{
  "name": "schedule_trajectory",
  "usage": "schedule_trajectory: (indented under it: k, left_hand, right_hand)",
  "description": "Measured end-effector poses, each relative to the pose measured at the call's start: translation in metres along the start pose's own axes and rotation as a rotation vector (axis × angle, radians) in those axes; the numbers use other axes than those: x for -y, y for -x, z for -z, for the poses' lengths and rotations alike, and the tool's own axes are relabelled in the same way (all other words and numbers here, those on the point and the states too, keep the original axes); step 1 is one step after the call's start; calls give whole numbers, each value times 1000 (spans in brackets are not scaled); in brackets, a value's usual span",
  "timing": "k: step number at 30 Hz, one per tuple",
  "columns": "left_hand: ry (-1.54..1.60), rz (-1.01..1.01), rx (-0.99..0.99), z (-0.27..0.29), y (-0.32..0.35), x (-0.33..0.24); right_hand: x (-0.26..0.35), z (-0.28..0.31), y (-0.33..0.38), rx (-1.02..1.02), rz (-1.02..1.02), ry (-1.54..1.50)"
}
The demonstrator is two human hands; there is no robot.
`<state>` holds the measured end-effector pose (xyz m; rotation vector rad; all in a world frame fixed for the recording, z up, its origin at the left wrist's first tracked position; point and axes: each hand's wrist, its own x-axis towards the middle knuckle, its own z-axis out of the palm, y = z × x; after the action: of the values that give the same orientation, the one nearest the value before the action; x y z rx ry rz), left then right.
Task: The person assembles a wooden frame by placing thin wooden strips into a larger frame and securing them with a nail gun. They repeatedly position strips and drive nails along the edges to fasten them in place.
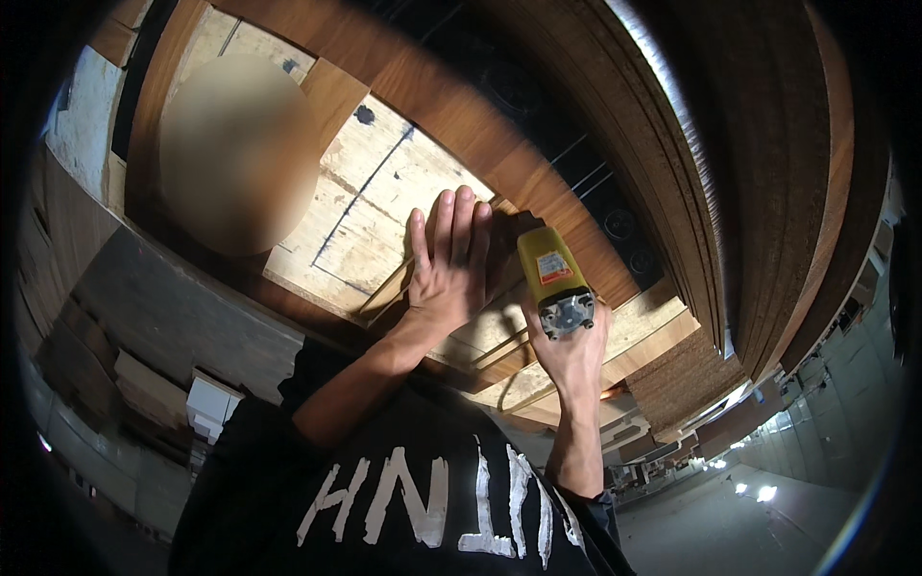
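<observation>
My left hand (448, 274) lies flat with its fingers stretched out, pressing on a brown wood piece (501, 257) that crosses a wooden frame. In my right hand (569, 360) is a yellow air nail gun (552, 254), its grey end cap turned toward me. The gun's dark nose meets or hovers just over the brown wood beside my left fingertips; contact cannot be made out. Beneath both hands, a brown wood border (427, 84) surrounds a pale plywood panel (384, 178) with dark pencilled or inked lines and blotches. My right fingers are mostly hidden behind the gun.
Tall stacked brown boards (634, 106) curve along the right, with a shiny metal edge (663, 72). A black panel (499, 82) with round markings lies beyond the border. A blurred oval (240, 154) covers the upper left. Wood pieces and a white box (211, 403) sit lower left.
</observation>
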<state>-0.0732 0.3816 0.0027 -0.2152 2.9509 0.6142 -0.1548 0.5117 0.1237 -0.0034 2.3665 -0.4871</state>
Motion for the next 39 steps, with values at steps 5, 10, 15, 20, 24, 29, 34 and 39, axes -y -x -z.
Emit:
schedule_trajectory:
  k: [5,10,15,20,24,29,34,39]
  left_hand:
    - [52,-13,20,-4,2,2]
    - [64,9,-4,0,0,-1]
    - [53,34,80,7,-1,-4]
    - [78,3,-14,1,5,-1]
    - [51,28,154,11,-1,-1]
    - [184,-249,237,47,-8,61]
    - [-229,50,-106,88,-66,174]
    - [-152,14,96,97,-72,184]
  right_hand:
    - [7,1,-4,-11,63,24]
    - [12,3,-6,-6,88,-4]
    - [10,-2,-5,-6,-3,-126]
    - [4,-11,9,-78,43,-201]
    - [-8,-31,17,-177,148,-156]
    - [9,-24,18,-163,-35,-230]
    - [19,-25,21,-194,-77,-247]
    - [47,-21,19,-137,-318,-130]
